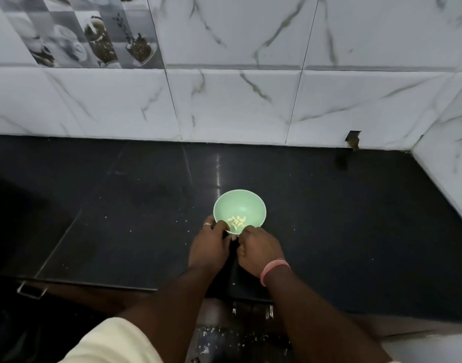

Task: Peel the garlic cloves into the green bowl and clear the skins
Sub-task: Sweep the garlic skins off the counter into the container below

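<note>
- Where the fingertips meet at the near rim of the green bowl [239,209], both hands curl inward; what they pinch cannot be told.
- Left hand [209,243] wears a ring; right hand [258,248] a pink wristband [273,269].
- Peeled garlic cloves [236,221] lie inside the bowl.
- The bowl sits on a dark counter [329,218], speckled with white bits.
- White marble tiles [251,100] cover the far and right walls.
</note>
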Demonstrator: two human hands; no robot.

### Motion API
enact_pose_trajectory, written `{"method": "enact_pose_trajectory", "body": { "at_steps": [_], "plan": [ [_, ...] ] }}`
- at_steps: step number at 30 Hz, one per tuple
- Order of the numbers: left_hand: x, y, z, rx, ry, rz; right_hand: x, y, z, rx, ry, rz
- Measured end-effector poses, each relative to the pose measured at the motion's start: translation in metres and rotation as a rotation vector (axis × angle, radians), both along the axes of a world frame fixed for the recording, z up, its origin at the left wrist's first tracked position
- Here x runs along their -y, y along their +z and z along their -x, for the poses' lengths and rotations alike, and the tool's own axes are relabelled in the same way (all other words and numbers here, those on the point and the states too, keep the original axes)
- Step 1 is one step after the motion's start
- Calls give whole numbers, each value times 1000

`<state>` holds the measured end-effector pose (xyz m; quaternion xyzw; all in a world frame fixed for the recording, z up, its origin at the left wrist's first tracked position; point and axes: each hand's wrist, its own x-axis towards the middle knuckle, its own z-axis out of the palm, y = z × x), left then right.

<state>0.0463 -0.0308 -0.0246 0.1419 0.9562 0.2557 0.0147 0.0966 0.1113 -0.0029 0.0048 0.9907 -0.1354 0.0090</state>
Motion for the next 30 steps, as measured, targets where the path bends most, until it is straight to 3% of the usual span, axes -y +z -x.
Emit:
{"method": "enact_pose_trajectory", "body": {
  "at_steps": [6, 11, 20, 30],
  "plan": [
    [1, 7, -7, 2, 2, 40, -3, 17, -9, 61, 15, 64],
    [4, 54, 12, -163, -15, 137, -1, 66, 12, -29, -57, 40],
    [-47, 245, 120, -553, -160, 147, -15, 219, 113, -477, -294, -91],
    [-53, 412, 138, -1023, -107, 77, -37, 393, 123, -889, -268, -382]
  ]
}}
